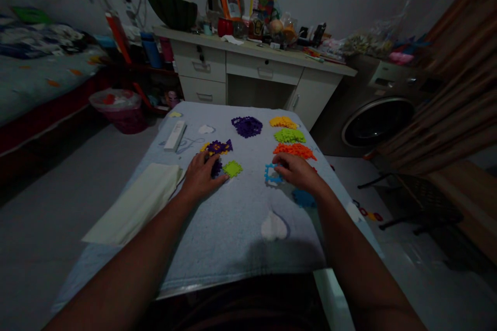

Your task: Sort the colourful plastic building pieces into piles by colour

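Note:
My left hand [202,173] rests on the tabletop with thumb and fingers apart. Between them lies a dark purple toothed building piece [217,167], partly hidden. The thumb tip reaches the lower edge of a lime green square piece [233,168]. Just beyond the fingers is a cluster of purple and yellow pieces [218,147]. Farther right, my right hand [292,169] pinches a light blue square frame piece [267,173] by its right side, slightly above the cloth. Beneath that wrist is a pile of blue pieces [304,197], partly covered.
Piles of orange [295,151], green [290,135] and yellow pieces [283,122] line the table's right side. A purple pile [247,126] sits at the back. On the left are a white oblong box [175,136] and a pale folded cloth [135,204]. A desk [264,62] stands behind.

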`<state>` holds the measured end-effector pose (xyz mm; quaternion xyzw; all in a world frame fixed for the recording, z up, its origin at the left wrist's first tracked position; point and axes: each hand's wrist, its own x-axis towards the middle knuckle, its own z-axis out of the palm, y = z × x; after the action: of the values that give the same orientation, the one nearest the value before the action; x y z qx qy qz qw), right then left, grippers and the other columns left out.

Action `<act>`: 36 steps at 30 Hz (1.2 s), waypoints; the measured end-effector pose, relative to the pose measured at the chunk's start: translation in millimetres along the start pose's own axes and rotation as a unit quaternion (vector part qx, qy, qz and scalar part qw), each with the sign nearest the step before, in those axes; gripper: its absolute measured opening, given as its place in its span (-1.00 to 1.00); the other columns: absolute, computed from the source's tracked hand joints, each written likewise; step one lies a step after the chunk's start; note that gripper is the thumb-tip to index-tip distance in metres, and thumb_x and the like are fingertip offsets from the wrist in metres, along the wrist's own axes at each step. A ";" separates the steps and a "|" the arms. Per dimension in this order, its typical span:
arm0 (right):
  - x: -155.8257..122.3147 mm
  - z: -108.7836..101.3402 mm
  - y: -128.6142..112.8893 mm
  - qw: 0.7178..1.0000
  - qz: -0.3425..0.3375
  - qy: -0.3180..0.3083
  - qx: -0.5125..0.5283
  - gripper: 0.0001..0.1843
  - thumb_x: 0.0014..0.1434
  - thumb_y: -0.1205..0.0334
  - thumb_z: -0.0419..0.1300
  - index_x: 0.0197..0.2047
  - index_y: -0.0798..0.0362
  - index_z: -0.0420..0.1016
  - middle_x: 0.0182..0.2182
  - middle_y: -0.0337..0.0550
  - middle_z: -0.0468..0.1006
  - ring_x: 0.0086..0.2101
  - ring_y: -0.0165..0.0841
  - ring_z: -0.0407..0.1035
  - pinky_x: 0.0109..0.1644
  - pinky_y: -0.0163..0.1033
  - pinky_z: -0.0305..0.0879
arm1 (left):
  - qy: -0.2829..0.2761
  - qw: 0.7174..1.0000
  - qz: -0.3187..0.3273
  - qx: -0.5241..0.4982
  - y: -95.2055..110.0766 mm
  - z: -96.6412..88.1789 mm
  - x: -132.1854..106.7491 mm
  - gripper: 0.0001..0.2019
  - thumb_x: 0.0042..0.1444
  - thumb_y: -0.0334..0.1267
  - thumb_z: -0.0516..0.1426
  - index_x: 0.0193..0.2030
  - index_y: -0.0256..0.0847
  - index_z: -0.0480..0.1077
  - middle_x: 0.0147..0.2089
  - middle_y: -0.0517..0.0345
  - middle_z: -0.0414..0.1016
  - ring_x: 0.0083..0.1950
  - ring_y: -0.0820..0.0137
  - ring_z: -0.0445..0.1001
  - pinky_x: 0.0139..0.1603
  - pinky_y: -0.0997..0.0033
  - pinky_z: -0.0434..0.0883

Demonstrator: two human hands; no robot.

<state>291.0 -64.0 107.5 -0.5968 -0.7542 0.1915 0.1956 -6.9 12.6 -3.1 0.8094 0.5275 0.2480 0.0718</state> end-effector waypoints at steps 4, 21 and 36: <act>-27.2 -16.0 27.3 0.997 0.023 -0.069 -0.010 -0.88 0.18 0.31 0.15 -0.22 0.09 0.49 -0.38 -0.22 0.49 -0.36 -0.40 0.32 -0.27 -0.32 0.13 | -0.006 1.000 -0.002 0.001 0.1 -0.5 0.3 -0.32 0.01 0.11 0.23 0.25 -0.14 0.31 0.31 -0.16 0.19 0.35 -0.11 0.17 0.34 -0.11 0.22; -50.1 3.5 45.0 0.977 0.045 -0.075 -0.194 -0.80 0.18 0.38 0.11 -0.21 0.13 0.57 -0.18 0.02 0.54 -0.10 -0.22 0.36 0.00 -0.19 0.20 | -0.001 1.000 0.007 0.002 -3.0 2.9 0.5 -0.32 0.01 0.12 0.23 0.24 -0.12 0.31 0.30 -0.14 0.19 0.34 -0.11 0.18 0.35 -0.11 0.22; 10.4 38.6 -36.2 0.978 -0.064 -0.103 -0.170 -0.76 0.23 0.26 0.22 -0.04 0.11 0.54 -0.08 0.04 0.53 -0.06 -0.19 0.38 0.05 -0.13 0.24 | -0.006 1.000 -0.015 -0.015 1.9 -1.1 0.2 -0.32 -0.04 0.08 0.26 0.23 -0.08 0.29 0.33 -0.11 0.19 0.37 -0.11 0.17 0.34 -0.14 0.21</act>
<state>238.7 -63.8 94.3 -0.5492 -0.8283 0.1084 0.0247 -5.9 11.7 -1.4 0.8017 0.5352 0.2501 0.0909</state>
